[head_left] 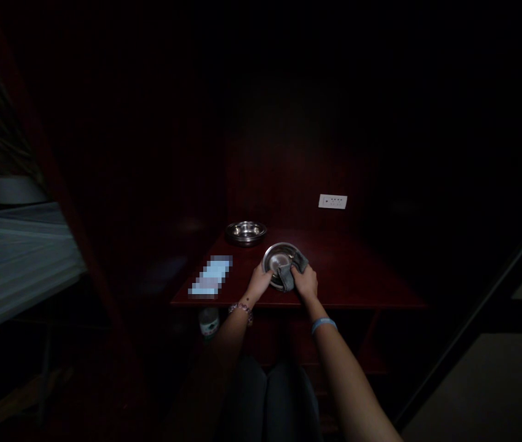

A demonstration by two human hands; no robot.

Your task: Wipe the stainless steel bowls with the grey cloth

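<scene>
Holding the bowl: your left hand point(258, 282) has the near rim of a steel bowl point(275, 258), and it looks like a firm, closed hold. Your fingers are partly hidden, so the exact grip is hard to see.

Gripping the cloth: your right hand point(305, 282) is closed around a gray cloth point(287, 277), pressing it against the bowl's near side. Some of the cloth sticks out past your fingers.

Bowl spot: the steel bowl sits between your hands, tipped a bit, near the front of a dark red table point(362, 276).

Doing it well: it seems best to keep the bowl low and steady with your left hand. Keep the cloth flat on the metal, with your right hand pressing softly.

Table edge: the front edge runs just below your hands, so the bowl has little room on that side.

Open room: there is more bare table to your right. A second steel bowl point(245, 232) sits behind and to the left.

Left side: a blurred pale blue thing point(210, 276) lies flat near your left hand. It is too blurry to name.

Wall: a white socket plate point(332, 201) is on the wall behind the table.

Under the table: a plastic bottle point(208, 322) stands low down, near your knees point(265, 399).
</scene>
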